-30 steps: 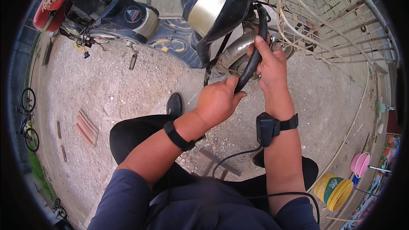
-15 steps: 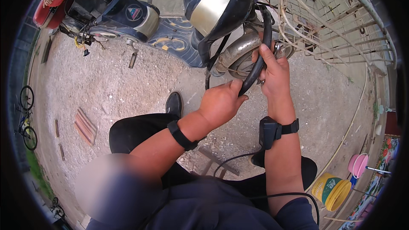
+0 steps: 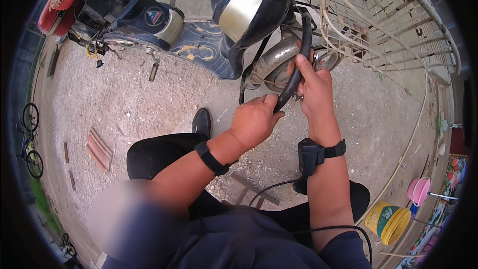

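Note:
A thick, curved black rubber tube (image 3: 293, 83) runs up beside the front wheel (image 3: 326, 60) of an electric scooter (image 3: 251, 7). My left hand (image 3: 253, 122) is closed round its lower end. Higher up, my right hand (image 3: 314, 84) grips the same tube, thumb lying along it and fingers partly hidden behind. A small shiny metal piece (image 3: 315, 59) shows by the right hand's fingers; I cannot make out its kind. The scooter's scuffed silver mudguard (image 3: 273, 62) is just left of the tube.
The scooter's stripped rear (image 3: 107, 10) and red seat (image 3: 56, 17) are at far left, its wire basket (image 3: 388, 25) at upper right. Reddish blocks (image 3: 99, 149) lie on the gravel. A yellow bucket (image 3: 387, 221) and pink bucket (image 3: 418, 191) stand at right.
Both hands have shifted slightly left with the tube, the right a little more than the left. Their grip looks the same.

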A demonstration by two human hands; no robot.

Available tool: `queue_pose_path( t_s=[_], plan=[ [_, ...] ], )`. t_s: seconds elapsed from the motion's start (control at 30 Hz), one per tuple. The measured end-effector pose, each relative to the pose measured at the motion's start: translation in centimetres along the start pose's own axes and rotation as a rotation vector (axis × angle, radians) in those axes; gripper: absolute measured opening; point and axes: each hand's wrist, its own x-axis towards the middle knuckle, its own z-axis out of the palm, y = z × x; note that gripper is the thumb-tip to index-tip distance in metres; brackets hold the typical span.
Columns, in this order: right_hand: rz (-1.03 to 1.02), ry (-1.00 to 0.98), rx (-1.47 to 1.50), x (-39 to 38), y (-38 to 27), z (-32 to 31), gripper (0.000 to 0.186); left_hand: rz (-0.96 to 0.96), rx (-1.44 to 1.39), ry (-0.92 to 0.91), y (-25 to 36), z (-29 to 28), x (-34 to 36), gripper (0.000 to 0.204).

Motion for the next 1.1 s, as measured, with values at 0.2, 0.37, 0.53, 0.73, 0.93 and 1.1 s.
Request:
queue_pose_path(
  t_s=[0.2, 0.37, 0.53, 0.73, 0.93, 1.1],
  plan=[
    [0.038, 0.070, 0.071, 1.5, -1.1, 1.1, 0.036, -0.021, -0.059, 0.067, 0.7, -0.9, 0.6, 0.041],
    [0.089, 0.064, 0.046, 2.6, -2.4, 0.7, 0.019, -0.047, -0.233, 0.075, 0.9, -1.1, 0.9, 0.038],
    [0.097, 0.063, 0.058, 2.6, -2.5, 1.1, 0.020, -0.190, -0.444, -0.178, -2.4, 0.5, -1.3, 0.038],
    [0.105, 0.128, -0.013, 2.5, -1.7, 0.9, 0.035, -0.245, -0.420, -0.248, -3.2, 0.6, -2.4, 0.040],
    [0.100, 0.154, -0.047, 2.8, -2.1, 0.8, 0.034, -0.188, -0.380, -0.147, -2.3, 0.5, -2.2, 0.040],
    [0.042, 0.126, -0.263, 1.5, -1.4, 1.0, 0.031, -0.278, -0.388, -0.094, -1.6, -0.4, -0.8, 0.042]
  ],
)
